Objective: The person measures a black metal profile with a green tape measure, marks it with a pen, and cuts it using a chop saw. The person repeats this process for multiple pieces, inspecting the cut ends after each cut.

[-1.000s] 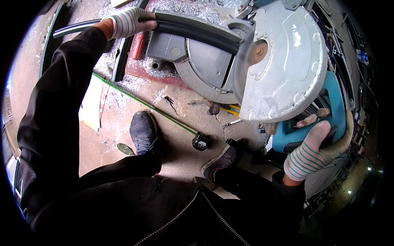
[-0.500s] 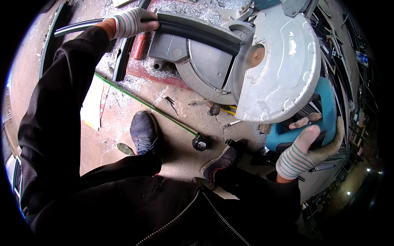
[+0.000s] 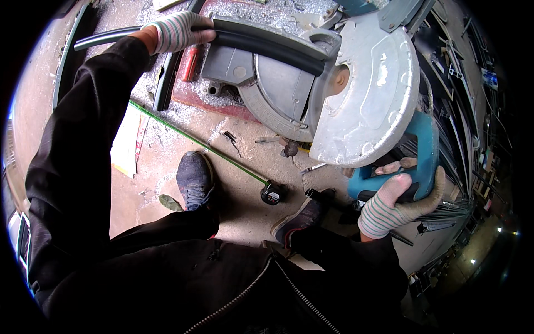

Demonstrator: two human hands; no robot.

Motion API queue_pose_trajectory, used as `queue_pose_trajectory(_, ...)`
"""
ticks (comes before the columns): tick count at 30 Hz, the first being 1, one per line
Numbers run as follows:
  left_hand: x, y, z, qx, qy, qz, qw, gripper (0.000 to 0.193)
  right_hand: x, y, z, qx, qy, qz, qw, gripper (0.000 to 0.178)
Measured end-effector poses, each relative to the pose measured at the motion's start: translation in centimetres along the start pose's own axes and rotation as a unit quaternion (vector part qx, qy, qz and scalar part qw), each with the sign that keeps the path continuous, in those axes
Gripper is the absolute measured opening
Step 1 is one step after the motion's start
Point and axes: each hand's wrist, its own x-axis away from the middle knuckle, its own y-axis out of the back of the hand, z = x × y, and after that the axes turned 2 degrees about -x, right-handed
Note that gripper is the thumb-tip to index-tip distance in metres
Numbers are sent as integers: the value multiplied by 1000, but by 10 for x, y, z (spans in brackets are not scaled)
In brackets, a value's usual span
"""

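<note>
My left hand (image 3: 177, 32), in a striped white work glove, is closed round a long black profile (image 3: 261, 49) at the upper left. That profile lies along the fence of a miter saw, its right end beside the blade (image 3: 325, 83). The blade looks blurred, next to a large grey guard (image 3: 370, 94). On the right, my gloved right hand (image 3: 396, 203) is wrapped round the saw's teal D-shaped handle (image 3: 425, 150). Its fingertips show through the opening of the handle. Under the profile sits the round saw base (image 3: 283, 89).
A tape measure (image 3: 271, 193) lies on the floor with its green blade pulled out toward the upper left. A red tool (image 3: 191, 63) rests left of the saw. Metal shavings (image 3: 119, 22) cover the floor at the back. Several metal profiles (image 3: 459, 111) are piled at the right.
The saw head and its guard have moved left and down toward the profile. My right hand has travelled with the handle. My left hand and the profile have stayed in place.
</note>
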Motion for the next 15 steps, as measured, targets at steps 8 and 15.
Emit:
queue_pose_trajectory(8, 0, 1, 1, -13, -2, -8, 1000, 43, 3, 0, 0, -7, -7, 13, 1000, 62)
queue_pose_trajectory(15, -5, -5, 3, 9, 1, 12, 1000, 41, -38, 3, 25, 12, -55, 20, 998, 59)
